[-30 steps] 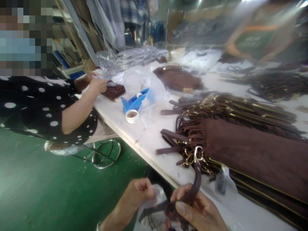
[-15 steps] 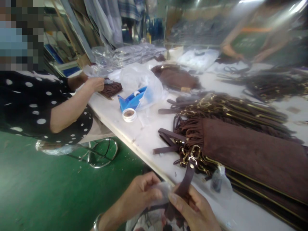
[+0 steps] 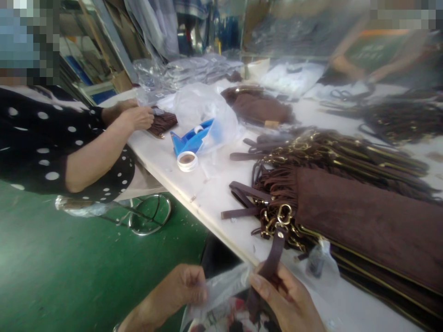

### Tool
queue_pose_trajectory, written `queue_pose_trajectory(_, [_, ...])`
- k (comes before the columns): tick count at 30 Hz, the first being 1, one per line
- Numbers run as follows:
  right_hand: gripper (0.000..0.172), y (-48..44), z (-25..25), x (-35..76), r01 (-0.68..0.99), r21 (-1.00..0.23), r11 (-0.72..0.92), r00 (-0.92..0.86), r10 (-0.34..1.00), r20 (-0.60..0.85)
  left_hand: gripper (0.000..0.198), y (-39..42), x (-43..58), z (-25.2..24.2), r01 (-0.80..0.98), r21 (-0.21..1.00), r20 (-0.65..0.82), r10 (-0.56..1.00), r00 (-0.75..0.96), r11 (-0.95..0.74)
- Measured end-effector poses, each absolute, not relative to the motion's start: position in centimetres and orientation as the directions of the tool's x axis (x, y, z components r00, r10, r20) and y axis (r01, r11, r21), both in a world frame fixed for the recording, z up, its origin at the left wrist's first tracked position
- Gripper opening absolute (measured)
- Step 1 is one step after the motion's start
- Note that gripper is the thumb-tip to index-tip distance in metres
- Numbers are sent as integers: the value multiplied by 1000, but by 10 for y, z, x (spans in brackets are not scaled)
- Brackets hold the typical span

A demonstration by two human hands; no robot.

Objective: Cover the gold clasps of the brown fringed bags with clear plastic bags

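Note:
My right hand is closed on a dark brown strap, pinched between thumb and fingers at the table's near edge. The strap's upper end has a rivet and a gold clasp, which lies against the fringed pouches. My left hand is closed, thumb against fingers, at one edge of a clear plastic sheet or bag. This plastic spans the gap to my right hand, over a patterned cloth at the bottom of the view. Part of the strap's lower end is hidden by my fingers and the plastic.
Brown fringed pouches with gold zips are stacked on the white table. A small plastic bag, a tape roll and a blue tape dispenser lie there. One co-worker sits left; another stands far right. A stool is below.
My left hand has moved left, away from my right hand, and the clear plastic is now spread between them. My right hand still grips the strap.

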State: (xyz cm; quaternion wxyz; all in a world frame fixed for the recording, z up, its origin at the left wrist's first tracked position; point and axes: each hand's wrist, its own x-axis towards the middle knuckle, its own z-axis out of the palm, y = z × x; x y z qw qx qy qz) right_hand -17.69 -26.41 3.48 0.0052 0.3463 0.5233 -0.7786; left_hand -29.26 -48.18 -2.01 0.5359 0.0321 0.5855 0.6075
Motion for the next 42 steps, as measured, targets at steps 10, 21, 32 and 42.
queue_pose_trajectory(10, [35,-265,43,-181,344,-802,-488,-750,371,-547,49,-471,-298,-11,-602,723,-593,752,-289,339])
queue_pose_trajectory(21, [35,-269,48,-182,375,-788,-488,-720,383,-579,33,-438,-277,-13,-516,856,-419,630,-654,34])
queue_pose_trajectory(32, [32,-265,42,-168,325,-811,-486,-783,343,-519,34,-451,-268,-10,-562,827,-487,543,-685,33])
queue_pose_trajectory(42, [32,-271,63,-165,231,-799,-555,-777,389,-495,27,-463,-254,-3,-560,824,-418,575,-703,-86])
